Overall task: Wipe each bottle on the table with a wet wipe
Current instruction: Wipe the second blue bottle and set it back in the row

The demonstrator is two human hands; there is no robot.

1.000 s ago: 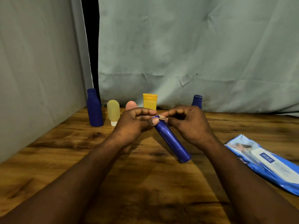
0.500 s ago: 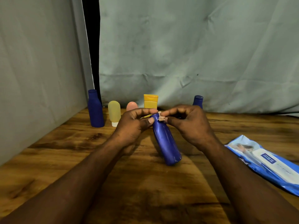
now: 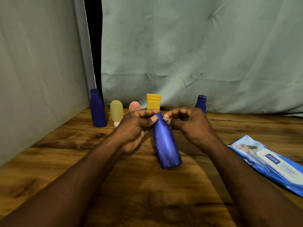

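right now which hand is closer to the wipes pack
Right. The right hand sits left of the wipes pack; the left hand is farther left, past the held blue bottle.

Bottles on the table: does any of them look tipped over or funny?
Only one is out of the row: the held blue bottle is tilted, its neck gripped by the left hand, while the right hand pinches a tiny pale scrap against it. The pale yellow bottle stands cap-down. Nothing looks spilled.
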